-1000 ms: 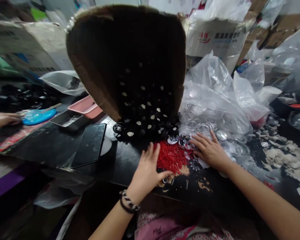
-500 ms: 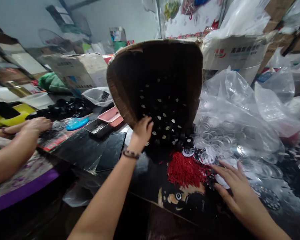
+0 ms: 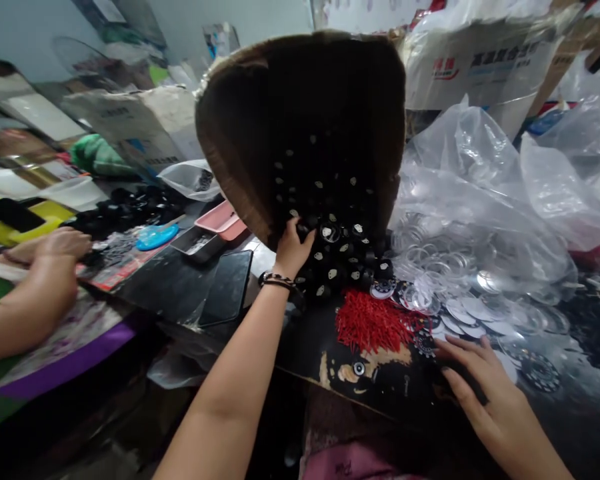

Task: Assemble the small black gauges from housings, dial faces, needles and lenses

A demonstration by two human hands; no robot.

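Head: black parts (image 3: pixel 345 249) beside left hand (image 3: pixel 293 251)

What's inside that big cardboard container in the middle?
Black pieces, many with pale patches, lie heaped in the cardboard container and at its mouth, beside the left hand. Whatever lies under the top pieces is covered, and the container's back is too dark to make out.

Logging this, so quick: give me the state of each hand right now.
Left hand: at the black parts in the box; whether it grips one cannot be told.
Right hand: open by the white discs, nothing seen held.
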